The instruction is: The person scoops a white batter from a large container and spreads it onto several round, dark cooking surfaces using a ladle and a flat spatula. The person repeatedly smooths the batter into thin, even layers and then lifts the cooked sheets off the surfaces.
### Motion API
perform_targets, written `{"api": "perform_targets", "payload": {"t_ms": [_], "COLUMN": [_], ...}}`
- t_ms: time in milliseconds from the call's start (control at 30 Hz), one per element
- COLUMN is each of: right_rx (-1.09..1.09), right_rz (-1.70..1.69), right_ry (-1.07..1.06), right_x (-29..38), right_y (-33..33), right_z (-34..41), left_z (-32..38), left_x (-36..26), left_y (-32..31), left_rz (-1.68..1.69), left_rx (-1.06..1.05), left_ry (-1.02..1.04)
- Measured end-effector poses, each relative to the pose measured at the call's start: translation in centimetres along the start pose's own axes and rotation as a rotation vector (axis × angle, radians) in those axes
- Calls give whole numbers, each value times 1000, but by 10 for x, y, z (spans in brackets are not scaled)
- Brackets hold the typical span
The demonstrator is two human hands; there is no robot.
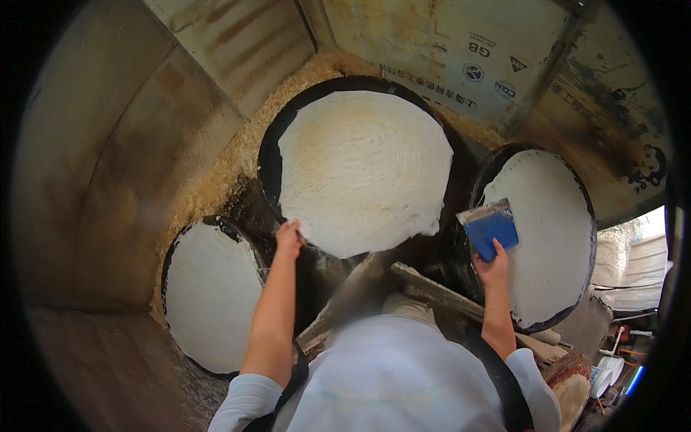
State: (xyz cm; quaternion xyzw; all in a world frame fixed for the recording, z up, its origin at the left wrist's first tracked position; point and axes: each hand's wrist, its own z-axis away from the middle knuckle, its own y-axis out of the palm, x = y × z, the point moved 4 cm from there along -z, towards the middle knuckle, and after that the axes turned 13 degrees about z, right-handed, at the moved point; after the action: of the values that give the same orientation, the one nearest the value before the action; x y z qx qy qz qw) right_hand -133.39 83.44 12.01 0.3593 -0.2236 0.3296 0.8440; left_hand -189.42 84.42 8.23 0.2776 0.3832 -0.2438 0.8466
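Across the round black griddle (270, 162) in front of me lies a large thin white flatbread sheet (367, 167), browned a little at its upper left. My left hand (290, 238) pinches the lower left edge of this sheet. In my right hand (492, 264) is a wide scraper (492, 224) with a blue handle and a flat, crusted metal blade, held over the left side of the right griddle (480, 189). That griddle bears a pale, smooth batter layer (550, 232). A third griddle at the lower left bears another white batter layer (210, 297).
Stained panels (135, 135) enclose the griddles at the back and left. Crumbs (210, 183) cover the ledge behind them. Wooden boards (432, 286) lie between me and the griddles. White buckets (602, 378) stand at the lower right.
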Motion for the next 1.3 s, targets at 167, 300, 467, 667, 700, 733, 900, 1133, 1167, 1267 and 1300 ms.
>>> {"api": "perform_targets", "payload": {"t_ms": [167,300,467,667,700,733,900,1133,1167,1267,1300], "right_rx": [114,182,179,290,296,295,202,-96,-89,-274,-353], "right_rz": [141,181,149,289,396,441,636,548,459,310,204], "right_ry": [14,-15,74,-1,-32,-48,-370,-653,-692,-762,-754], "right_x": [-56,-97,-130,-123,-115,-104,-9,162,180,207,205], "right_y": [22,46,63,81,87,92,79,-158,-204,-357,-410], "right_z": [-12,-31,-37,-4,5,15,88,236,262,351,384], "left_z": [72,117,111,78,81,88,181,326,343,404,429], "left_x": [57,37,16,41,47,56,110,224,242,304,327], "left_y": [-20,-63,-119,-156,-162,-158,-131,2,23,89,109], "left_rz": [103,226,168,196,117,229,375,182,69,-102,-159], "left_rx": [-96,-16,-61,-85,-191,-58,332,902,899,919,881], "left_ry": [-97,-87,-78,-88,-88,-137,-327,-752,-773,-889,-952]}}
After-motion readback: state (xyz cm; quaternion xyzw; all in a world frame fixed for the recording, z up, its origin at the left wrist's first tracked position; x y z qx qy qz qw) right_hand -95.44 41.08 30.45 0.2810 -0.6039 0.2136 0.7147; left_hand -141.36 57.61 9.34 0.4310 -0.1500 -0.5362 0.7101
